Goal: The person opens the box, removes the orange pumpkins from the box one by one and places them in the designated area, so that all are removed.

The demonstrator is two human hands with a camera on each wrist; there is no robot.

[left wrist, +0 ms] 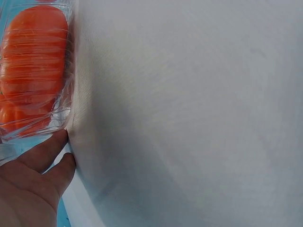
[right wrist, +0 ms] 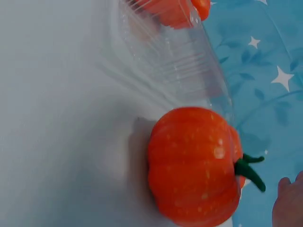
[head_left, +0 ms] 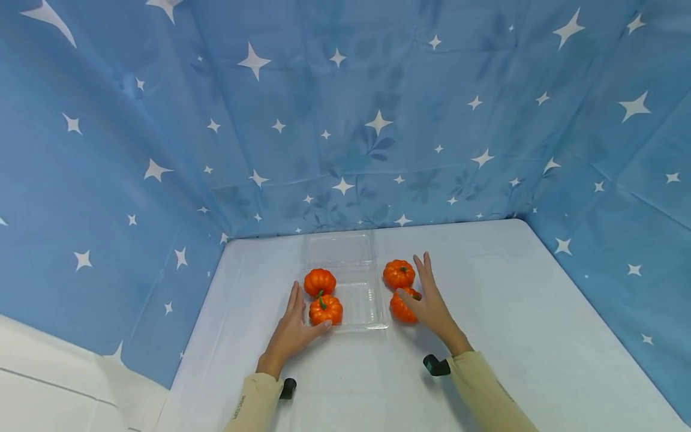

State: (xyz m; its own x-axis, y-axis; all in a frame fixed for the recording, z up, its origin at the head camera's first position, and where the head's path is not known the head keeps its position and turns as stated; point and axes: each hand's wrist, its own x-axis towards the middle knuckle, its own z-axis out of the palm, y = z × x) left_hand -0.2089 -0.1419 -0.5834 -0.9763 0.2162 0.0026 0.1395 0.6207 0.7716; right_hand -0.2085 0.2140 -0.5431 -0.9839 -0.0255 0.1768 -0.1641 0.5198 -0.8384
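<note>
Four glossy, ribbed orange pumpkins (head_left: 396, 276) near the far edge of the table (head_left: 486, 282)! Left hand (head_left: 291, 334) beside clear box (head_left: 363, 303), right hand (head_left: 432, 307) at the outside pair, fingers extended.

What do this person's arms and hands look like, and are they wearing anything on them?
Both the left hand and right hand are ungloved. The left sleeve and right sleeve are pale beige with small dark markings, unreadable here. A small dark device shows near each wrist.
</note>
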